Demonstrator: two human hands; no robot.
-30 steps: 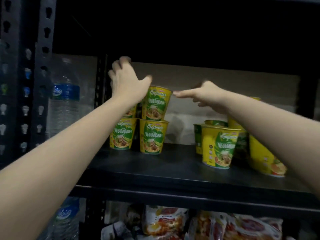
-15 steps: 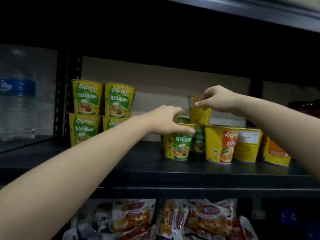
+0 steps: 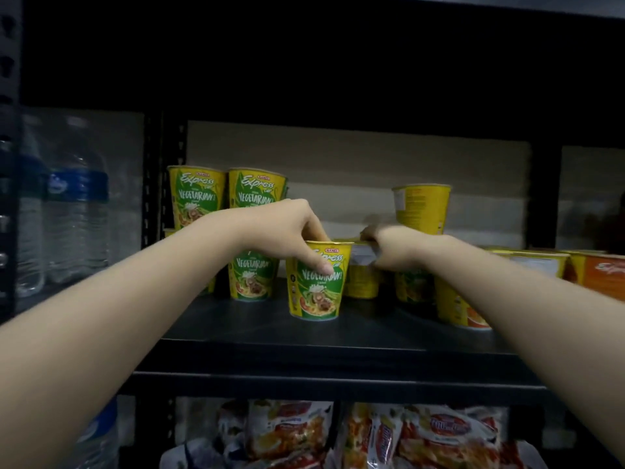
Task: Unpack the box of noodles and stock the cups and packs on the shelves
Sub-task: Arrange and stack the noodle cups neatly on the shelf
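Observation:
My left hand (image 3: 294, 231) grips the rim of a green and yellow Vegetarian noodle cup (image 3: 316, 286) that stands at the front of the black shelf (image 3: 304, 336). My right hand (image 3: 392, 248), blurred, curls over the top of a yellow cup (image 3: 362, 279) just behind and to the right of it. More Vegetarian cups (image 3: 257, 194) are stacked two high at the left. A plain yellow cup (image 3: 421, 206) sits on top of others behind my right hand. Orange-labelled cups (image 3: 598, 270) stand at the right.
Water bottles (image 3: 77, 204) fill the neighbouring bay on the left behind a perforated black upright (image 3: 152, 170). Noodle packs (image 3: 372, 434) lie on the shelf below. The shelf above is dark and close overhead.
My right hand let go of the upper yellow cup and dropped onto a lower cup. My left hand closed on the front Vegetarian cup's rim. The view shifted slightly left.

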